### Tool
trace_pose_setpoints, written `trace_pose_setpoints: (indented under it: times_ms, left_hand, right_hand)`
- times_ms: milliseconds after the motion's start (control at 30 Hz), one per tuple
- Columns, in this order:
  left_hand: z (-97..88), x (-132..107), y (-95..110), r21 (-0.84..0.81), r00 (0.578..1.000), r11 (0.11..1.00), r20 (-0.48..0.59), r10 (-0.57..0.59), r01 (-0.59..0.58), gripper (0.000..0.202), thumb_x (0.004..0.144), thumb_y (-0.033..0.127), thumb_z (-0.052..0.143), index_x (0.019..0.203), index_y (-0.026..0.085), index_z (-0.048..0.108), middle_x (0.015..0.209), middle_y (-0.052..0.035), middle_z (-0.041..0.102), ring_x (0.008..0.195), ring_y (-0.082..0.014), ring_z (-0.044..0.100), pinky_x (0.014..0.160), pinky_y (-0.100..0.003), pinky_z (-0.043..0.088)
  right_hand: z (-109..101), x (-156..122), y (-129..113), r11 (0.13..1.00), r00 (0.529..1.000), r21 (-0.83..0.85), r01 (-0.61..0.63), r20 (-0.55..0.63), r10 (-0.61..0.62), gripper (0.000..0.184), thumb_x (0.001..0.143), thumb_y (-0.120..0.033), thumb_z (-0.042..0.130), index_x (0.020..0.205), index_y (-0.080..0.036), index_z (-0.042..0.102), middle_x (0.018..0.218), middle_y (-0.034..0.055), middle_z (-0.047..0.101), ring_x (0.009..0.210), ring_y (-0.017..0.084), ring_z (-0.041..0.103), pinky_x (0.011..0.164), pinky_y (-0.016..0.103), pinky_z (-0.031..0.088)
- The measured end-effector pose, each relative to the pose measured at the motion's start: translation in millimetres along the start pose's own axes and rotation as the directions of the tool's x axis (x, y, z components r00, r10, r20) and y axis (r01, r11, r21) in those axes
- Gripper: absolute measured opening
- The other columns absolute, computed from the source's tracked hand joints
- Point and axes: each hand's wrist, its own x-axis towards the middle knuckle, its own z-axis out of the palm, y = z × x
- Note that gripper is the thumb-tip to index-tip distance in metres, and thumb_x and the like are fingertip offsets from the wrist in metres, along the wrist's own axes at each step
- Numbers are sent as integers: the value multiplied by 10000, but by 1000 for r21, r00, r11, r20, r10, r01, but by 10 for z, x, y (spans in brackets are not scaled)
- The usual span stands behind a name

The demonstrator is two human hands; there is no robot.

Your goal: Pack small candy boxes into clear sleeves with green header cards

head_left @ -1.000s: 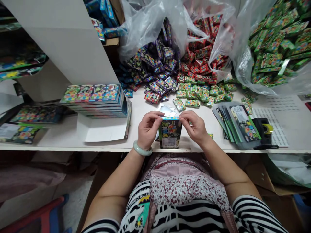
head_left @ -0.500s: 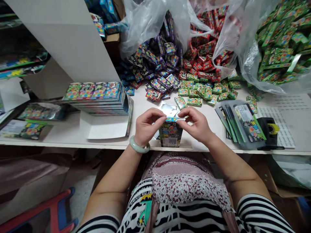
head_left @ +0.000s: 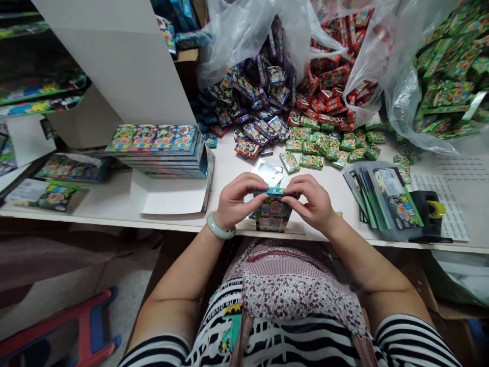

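Note:
A small colourful printed box (head_left: 272, 214) stands upright at the near edge of the white table (head_left: 237, 168). My left hand (head_left: 239, 199) pinches its top left edge, with a pale green bangle on that wrist. My right hand (head_left: 311, 201) pinches the top right edge. Both sets of fingers are closed on the box's top flap, which lies nearly flat. A silvery foil sheet (head_left: 269, 172) rests on the table just behind the box.
Heaps of small purple packs (head_left: 254, 104), red packs (head_left: 328, 86) and green packs (head_left: 324, 145) spill from clear plastic bags at the back. A stack of flat printed cartons (head_left: 156, 148) lies at left. Flattened sleeves (head_left: 385, 199) and a tape dispenser (head_left: 430, 214) sit at right.
The box's top flap has been folded down from raised to nearly flat. Both hands have closed in over the top edge. The view has shifted slightly.

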Motion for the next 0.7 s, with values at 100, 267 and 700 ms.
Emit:
trace_pose_setpoints:
  times_ms: [100, 267, 700]
  left_hand:
    - [38, 4, 22, 38, 999, 999, -43, -6, 8, 57, 850, 216, 704, 906, 206, 711, 832, -46, 689, 790, -148, 642, 666, -272, 523]
    - [55, 47, 76, -27, 996, 997, -42, -73, 72, 50, 863, 247, 695, 842, 202, 693, 787, -34, 666, 744, -142, 626, 646, -271, 508]
    - [-104, 92, 181, -44, 983, 999, 181, -15, 23, 64, 885, 199, 666, 924, 225, 708, 871, -52, 699, 814, -158, 664, 717, -295, 555]
  right_hand:
    - [20, 9, -27, 1000, 999, -14, -22, -37, 21, 57, 911, -274, 639, 957, -243, 626, 922, 33, 661, 830, 157, 619, 648, 308, 533]
    - [6, 75, -136, 984, 988, 99, -147, -36, 151, 45, 922, -248, 615, 885, -225, 605, 831, -2, 629, 748, 117, 595, 593, 254, 505]
    - [-72, 55, -124, 997, 1000, 76, 15, 21, -16, 48, 933, -236, 601, 891, -254, 616, 855, 5, 646, 825, 148, 622, 703, 321, 523]
